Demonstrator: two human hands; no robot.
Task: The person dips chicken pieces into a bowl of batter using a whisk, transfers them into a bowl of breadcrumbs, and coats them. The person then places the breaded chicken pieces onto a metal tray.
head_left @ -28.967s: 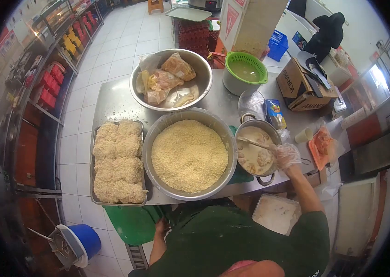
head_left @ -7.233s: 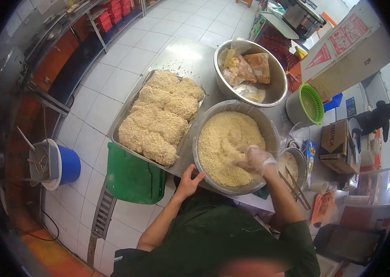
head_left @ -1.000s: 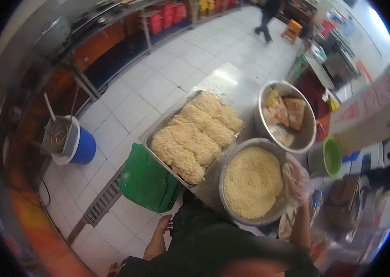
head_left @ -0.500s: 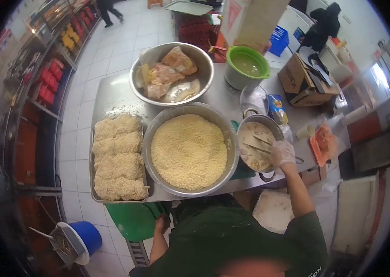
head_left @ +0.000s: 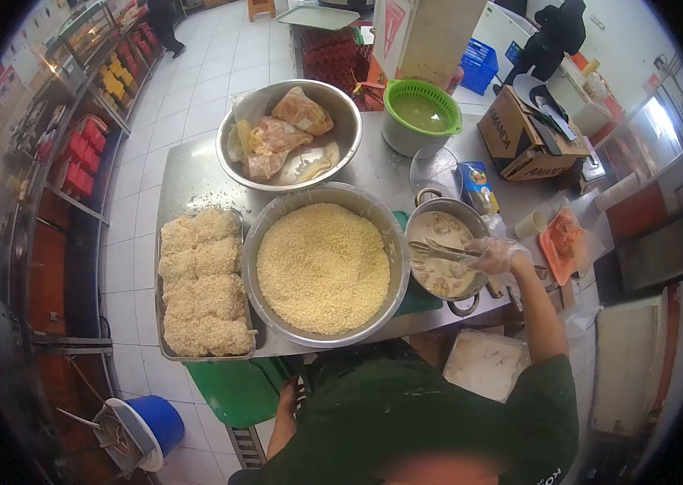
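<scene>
My right hand [head_left: 496, 255], in a clear plastic glove, grips metal tongs [head_left: 441, 250] over a pot [head_left: 469, 212] of milky liquid with pieces in it. To the left of the pot sits a large metal bowl of pale crumbs [head_left: 325, 267]. A tray of crumb-coated pieces [head_left: 205, 283] lies at the table's left edge. Behind the crumbs, a steel bowl [head_left: 348, 121] holds bagged raw meat [head_left: 281, 133]. Low beside my body, my left hand [head_left: 290, 394] is at the edge of a green bin [head_left: 232, 392]; what its fingers hold, if anything, is unclear.
A green strainer [head_left: 424, 109] sits on a pot behind, near a cardboard box [head_left: 523, 137]. An orange tray [head_left: 563, 245] and a cup [head_left: 530, 224] stand at the right. A blue bucket [head_left: 155, 424] is on the floor at left. Two people stand farther back.
My right hand and the tongs have lifted, and the tongs now point left across the pot. The view has shifted slightly. The person at the back right stands more upright.
</scene>
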